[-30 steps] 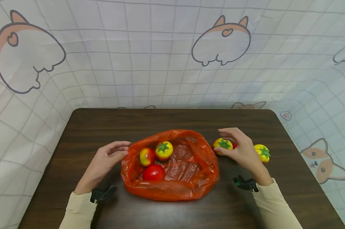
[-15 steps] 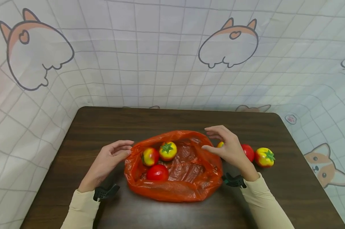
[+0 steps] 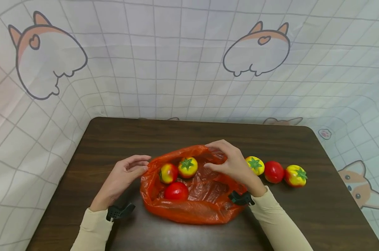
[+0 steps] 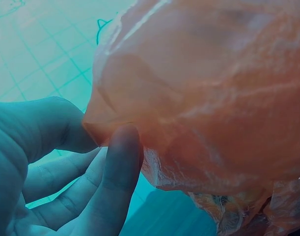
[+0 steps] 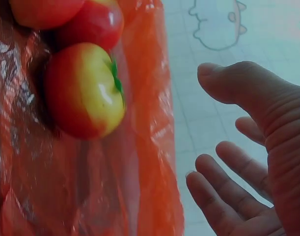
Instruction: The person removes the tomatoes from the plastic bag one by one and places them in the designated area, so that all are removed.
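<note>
In the head view a thin orange-red plastic bag (image 3: 192,217) stands with its mouth wide on the dark table. My left hand (image 3: 121,179) pinches its left rim; the left wrist view shows thumb and finger on the film (image 4: 189,123). Inside, toward the left, lie a red-and-yellow tomato-like fruit (image 3: 168,173), another with a green star-shaped leaf (image 3: 187,168), and a plain red one (image 3: 176,191). Over the bag's right side hovers my right hand (image 3: 233,165), fingers spread and holding nothing. The right wrist view confirms bare fingers (image 5: 228,182) beside the bag's edge.
To the right of the bag, a yellow fruit with a green leaf (image 3: 255,165), a red fruit (image 3: 274,172) and a red-and-yellow one (image 3: 295,175) sit in a row on the table (image 3: 302,216). A white grid-patterned cloth (image 3: 177,69) surrounds the table's back and sides.
My right hand has moved left from the fruits on the table to above the bag, uncovering those fruits. My left hand keeps its hold on the rim. The view has shifted slightly.
</note>
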{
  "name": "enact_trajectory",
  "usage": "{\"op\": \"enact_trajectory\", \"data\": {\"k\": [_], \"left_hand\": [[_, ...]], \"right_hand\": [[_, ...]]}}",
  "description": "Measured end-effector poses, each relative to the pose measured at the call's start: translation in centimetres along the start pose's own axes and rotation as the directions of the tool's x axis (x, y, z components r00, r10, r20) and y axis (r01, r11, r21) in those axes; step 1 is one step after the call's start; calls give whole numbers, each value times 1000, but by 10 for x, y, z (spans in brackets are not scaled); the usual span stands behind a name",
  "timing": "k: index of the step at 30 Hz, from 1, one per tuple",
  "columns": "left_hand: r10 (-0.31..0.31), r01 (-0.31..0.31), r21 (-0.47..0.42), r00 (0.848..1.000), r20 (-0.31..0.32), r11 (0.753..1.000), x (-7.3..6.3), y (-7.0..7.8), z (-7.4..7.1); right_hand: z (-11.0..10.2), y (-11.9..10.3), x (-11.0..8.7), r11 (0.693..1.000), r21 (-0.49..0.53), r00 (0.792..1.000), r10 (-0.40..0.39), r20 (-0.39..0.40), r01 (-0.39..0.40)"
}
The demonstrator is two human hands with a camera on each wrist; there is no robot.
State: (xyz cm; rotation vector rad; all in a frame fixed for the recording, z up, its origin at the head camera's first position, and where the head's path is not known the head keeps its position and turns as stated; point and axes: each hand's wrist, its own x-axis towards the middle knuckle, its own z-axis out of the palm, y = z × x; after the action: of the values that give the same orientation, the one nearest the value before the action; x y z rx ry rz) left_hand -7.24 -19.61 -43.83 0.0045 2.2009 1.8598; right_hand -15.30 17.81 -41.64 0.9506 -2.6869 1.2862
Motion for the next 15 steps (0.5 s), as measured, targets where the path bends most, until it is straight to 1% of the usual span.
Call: {"op": "enact_trajectory", "data": {"k": [6,10,15], "left_hand": [[-18,18,2,1000,-7,1000,1,0,0],[-28,28,-20,1000,-3,999,1,0,2],[-36,36,-32,999,-3,999,1,0,2]], "right_hand": [[14,-3,11,999,8,997,-43,71,43],[23,-1,14,999,-24,993,-37,109,40],[32,1,17,999,-14,989,-27,144,30]]}}
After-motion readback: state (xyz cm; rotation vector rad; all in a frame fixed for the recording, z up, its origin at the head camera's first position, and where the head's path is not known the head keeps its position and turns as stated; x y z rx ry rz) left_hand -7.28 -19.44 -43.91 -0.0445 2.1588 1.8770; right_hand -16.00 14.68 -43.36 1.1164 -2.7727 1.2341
